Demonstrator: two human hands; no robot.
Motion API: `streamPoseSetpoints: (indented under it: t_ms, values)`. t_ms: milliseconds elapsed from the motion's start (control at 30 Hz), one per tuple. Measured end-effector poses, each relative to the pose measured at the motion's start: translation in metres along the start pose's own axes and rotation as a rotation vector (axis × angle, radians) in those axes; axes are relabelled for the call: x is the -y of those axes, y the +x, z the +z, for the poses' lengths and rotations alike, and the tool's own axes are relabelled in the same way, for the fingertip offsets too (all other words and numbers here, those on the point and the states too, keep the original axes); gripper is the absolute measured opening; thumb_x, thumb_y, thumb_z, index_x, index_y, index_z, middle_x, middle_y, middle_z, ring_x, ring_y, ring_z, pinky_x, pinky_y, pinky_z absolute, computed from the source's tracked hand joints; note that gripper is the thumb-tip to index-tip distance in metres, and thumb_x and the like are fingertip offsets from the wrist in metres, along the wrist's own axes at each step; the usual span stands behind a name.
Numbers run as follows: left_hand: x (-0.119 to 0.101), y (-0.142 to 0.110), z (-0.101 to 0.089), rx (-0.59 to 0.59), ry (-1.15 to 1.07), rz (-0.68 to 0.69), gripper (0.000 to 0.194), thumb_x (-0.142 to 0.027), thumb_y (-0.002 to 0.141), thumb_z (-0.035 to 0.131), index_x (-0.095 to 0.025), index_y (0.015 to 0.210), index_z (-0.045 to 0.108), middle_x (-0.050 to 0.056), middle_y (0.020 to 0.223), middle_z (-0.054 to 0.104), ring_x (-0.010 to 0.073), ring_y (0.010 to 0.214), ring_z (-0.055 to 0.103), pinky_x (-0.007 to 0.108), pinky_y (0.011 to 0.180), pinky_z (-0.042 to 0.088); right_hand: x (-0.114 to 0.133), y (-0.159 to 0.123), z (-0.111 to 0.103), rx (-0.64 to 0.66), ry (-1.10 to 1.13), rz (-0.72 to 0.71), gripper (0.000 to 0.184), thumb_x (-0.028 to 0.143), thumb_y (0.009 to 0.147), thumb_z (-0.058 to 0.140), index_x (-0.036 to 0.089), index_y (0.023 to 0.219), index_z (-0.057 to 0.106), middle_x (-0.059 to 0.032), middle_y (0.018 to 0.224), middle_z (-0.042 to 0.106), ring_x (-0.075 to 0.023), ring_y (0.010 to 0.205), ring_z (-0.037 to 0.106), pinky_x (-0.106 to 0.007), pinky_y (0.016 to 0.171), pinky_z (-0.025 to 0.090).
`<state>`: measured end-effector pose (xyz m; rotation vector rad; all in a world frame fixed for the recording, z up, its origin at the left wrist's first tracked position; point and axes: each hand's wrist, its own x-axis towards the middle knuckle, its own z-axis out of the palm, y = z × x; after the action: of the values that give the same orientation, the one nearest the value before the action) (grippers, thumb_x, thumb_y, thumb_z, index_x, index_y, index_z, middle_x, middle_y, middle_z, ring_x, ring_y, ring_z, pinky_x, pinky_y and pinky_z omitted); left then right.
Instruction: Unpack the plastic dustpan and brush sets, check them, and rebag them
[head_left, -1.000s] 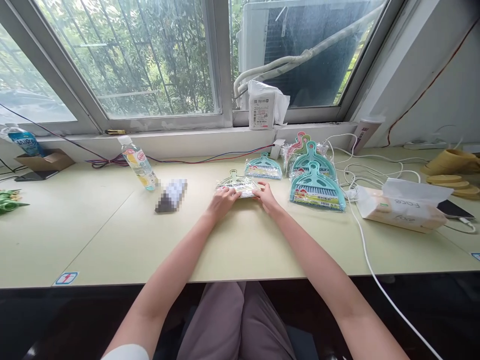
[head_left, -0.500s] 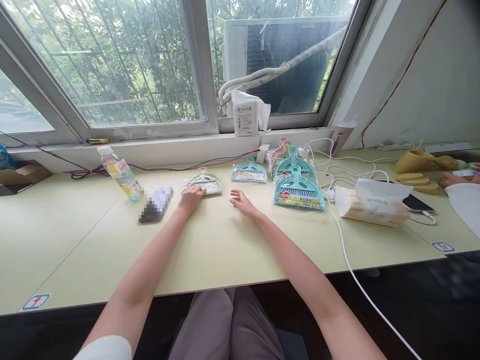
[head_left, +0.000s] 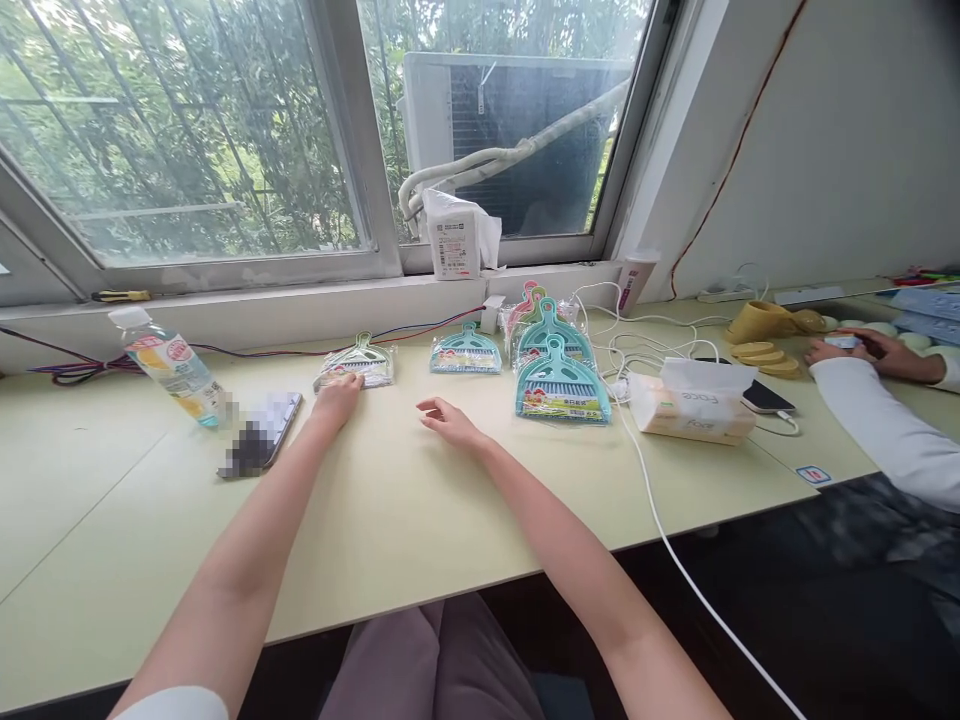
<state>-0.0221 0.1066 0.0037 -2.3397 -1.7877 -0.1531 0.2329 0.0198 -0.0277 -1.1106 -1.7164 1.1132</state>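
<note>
My left hand (head_left: 339, 402) rests at the front left of a pale green dustpan and brush set (head_left: 373, 366) in clear wrapping, fingers closed on its edge; the thumb is partly hidden. My right hand (head_left: 452, 424) is held over the table, its fingers apart and nothing in them. A single turquoise dustpan set (head_left: 466, 352) lies behind it. To its right is an overlapping group of wrapped sets, with a turquoise dustpan set (head_left: 562, 388) in front and pink and green handles at the back.
At left stand a drink bottle (head_left: 171, 368) and a phone (head_left: 281, 425), partly pixelated. A tissue pack (head_left: 694, 402), white cables (head_left: 651, 490) and yellow mug (head_left: 750, 322) are on the right. Another person's sleeved arm (head_left: 877, 420) reaches in there. A tissue box (head_left: 454, 245) sits on the sill.
The view has turned to the right, showing more of the other person's arms. My left hand stays at the pale green set; my right hand stays apart from the sets.
</note>
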Motion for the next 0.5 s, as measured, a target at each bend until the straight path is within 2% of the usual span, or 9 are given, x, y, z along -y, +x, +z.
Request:
streamPoseSetpoints:
  t_ms: [200,500]
  values:
    - [0.006,0.01,0.001,0.068,0.066,-0.066,0.06,-0.001,0.083,0.027,-0.014,0.141,0.039,0.016,0.145,0.04,0.0292,0.122,0.05,0.042,0.092,0.045,0.01,-0.006,-0.001,0.011,-0.033,0.002,0.024,0.023,0.084,0.055,0.025,0.107,0.061,-0.0043,0.115,0.062,-0.017,0.104,0.059,-0.036,0.093,0.047]
    - [0.013,0.03,0.011,0.07,0.043,-0.094,0.059,-0.005,0.085,0.027,-0.017,0.142,0.035,0.015,0.147,0.037,0.0269,0.13,0.042,0.041,0.099,0.041,0.009,-0.005,-0.001,0.03,-0.069,-0.02,0.023,0.019,0.082,0.055,0.024,0.104,0.063,-0.0035,0.112,0.063,-0.0159,0.099,0.06,-0.034,0.091,0.047]
